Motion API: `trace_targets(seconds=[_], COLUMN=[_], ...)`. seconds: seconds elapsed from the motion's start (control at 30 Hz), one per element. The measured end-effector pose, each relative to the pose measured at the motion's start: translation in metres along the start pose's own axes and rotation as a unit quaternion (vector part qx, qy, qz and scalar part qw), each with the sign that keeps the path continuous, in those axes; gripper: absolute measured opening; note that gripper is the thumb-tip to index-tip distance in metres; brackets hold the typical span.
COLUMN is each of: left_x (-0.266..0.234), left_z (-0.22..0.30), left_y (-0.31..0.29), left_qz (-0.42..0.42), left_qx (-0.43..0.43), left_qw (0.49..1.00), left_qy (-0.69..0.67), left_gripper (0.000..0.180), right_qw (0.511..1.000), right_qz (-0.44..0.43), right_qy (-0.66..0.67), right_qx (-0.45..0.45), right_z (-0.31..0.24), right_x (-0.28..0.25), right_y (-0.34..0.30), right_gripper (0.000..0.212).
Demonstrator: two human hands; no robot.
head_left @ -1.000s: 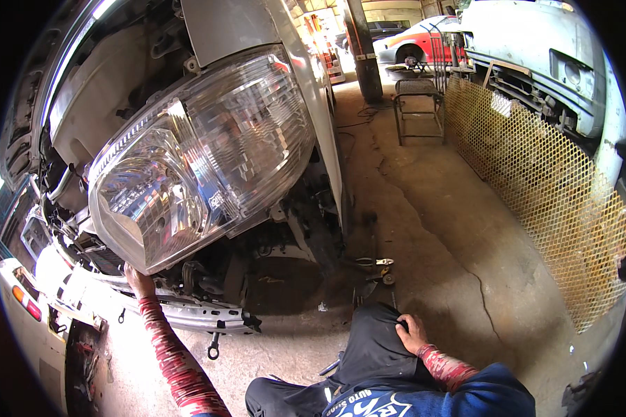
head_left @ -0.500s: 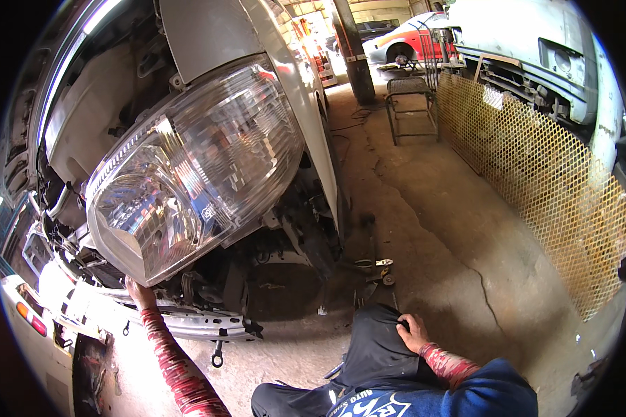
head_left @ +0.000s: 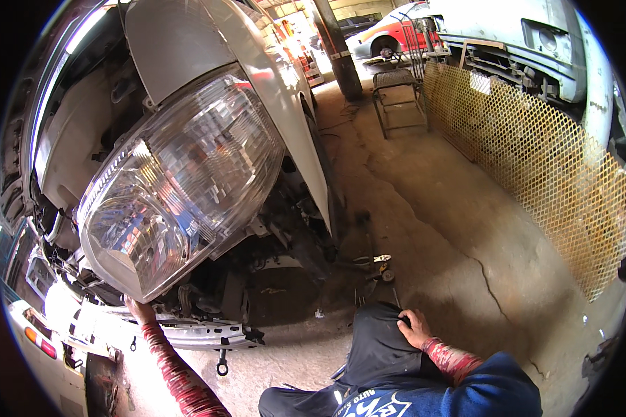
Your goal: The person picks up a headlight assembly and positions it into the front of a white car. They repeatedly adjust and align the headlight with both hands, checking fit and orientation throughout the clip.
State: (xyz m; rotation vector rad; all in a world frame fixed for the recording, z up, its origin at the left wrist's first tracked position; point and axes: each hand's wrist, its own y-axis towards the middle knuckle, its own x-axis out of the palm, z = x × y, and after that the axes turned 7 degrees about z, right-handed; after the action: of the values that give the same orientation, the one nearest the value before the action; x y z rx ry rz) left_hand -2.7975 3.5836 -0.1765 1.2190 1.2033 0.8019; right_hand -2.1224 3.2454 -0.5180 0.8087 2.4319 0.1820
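A large clear car headlight fills the left front corner of a silver vehicle whose bumper cover is off. My left hand reaches up to the headlight's lower inner corner and grips it from below; part of the fingers is hidden behind the lens edge. Under that hand runs the bare metal bumper bar, with a tow eye hanging at its end. My right hand rests on my raised knee, fingers spread over the dark trousers and holding nothing.
Pliers and other hand tools lie on the concrete floor beside my knee. Further off stand a metal stool frame and a dark post. Rusty expanded mesh runs along the right. A bumper cover with lamps sits at lower left.
My view has turned slightly, so the floor, post and mesh appear further left and a little higher. Both hands keep their places on the headlight and the knee.
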Motion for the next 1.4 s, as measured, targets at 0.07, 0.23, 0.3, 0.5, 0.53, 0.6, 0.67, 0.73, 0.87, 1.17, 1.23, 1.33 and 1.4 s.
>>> trace_targets(seconds=[0.07,0.23,0.3,0.5,0.53,0.6,0.67,0.73,0.87,1.17,1.23,1.33,1.4], left_x=[0.001,0.003,0.004,0.004,0.003,0.003,0.003,0.003,0.004,-0.002,-0.003,-0.004,-0.005], left_z=[-0.005,-0.01,-0.009,-0.008,-0.009,-0.011,-0.012,-0.01,-0.003,0.009,0.011,0.013,0.014], left_y=[-0.001,-0.003,-0.004,-0.001,-0.001,-0.001,-0.002,-0.003,-0.001,0.003,0.004,0.005,0.006], left_qz=[-0.014,-0.02,0.013,0.002,-0.025,-0.09,-0.065,-0.053,-0.017,-0.016,-0.014,-0.02,-0.032], left_qx=[-0.004,-0.02,0.024,0.031,-0.004,-0.061,-0.034,-0.022,-0.009,0.003,0.009,0.005,0.009], left_qw=[1.0,1.0,1.0,0.999,1.0,0.993,0.997,0.998,1.0,1.0,1.0,0.999,0.999], left_qy=[-0.003,-0.008,0.014,0.018,0.006,0.035,0.005,0.008,-0.002,0.023,0.021,0.028,0.025], left_gripper=[0.028,0.029,0.028,0.028,0.029,0.032,0.032,0.031,0.029,0.03,0.031,0.031,0.031], right_qw=[1.0,1.0,1.0,1.0,1.0,1.0,1.0,1.0,1.0,1.0,0.999,1.0,0.999], right_qz=[-0.001,-0.003,0.002,0.009,0.011,0.011,0.01,0.009,0.007,-0.007,-0.021,-0.021,-0.026], right_qy=[0.0,-0.009,0.002,-0.002,-0.003,-0.001,0.001,0.003,0.004,-0.003,-0.014,-0.002,-0.004], right_qx=[0.004,0.009,0.0,0.004,0.002,-0.002,-0.004,-0.006,-0.01,0.01,0.023,0.016,0.019], right_z=[-0.001,-0.004,-0.004,-0.005,-0.005,-0.005,-0.004,-0.003,-0.002,-0.006,-0.007,-0.008,-0.008], right_x=[-0.002,-0.005,-0.005,-0.006,-0.006,-0.006,-0.005,-0.005,-0.005,-0.007,-0.008,-0.008,-0.008], right_y=[-0.001,-0.001,-0.001,-0.002,-0.002,-0.003,-0.003,-0.003,-0.002,-0.003,-0.003,-0.003,-0.003], right_gripper=[0.028,0.027,0.027,0.026,0.026,0.026,0.026,0.026,0.027,0.027,0.027,0.027,0.027])
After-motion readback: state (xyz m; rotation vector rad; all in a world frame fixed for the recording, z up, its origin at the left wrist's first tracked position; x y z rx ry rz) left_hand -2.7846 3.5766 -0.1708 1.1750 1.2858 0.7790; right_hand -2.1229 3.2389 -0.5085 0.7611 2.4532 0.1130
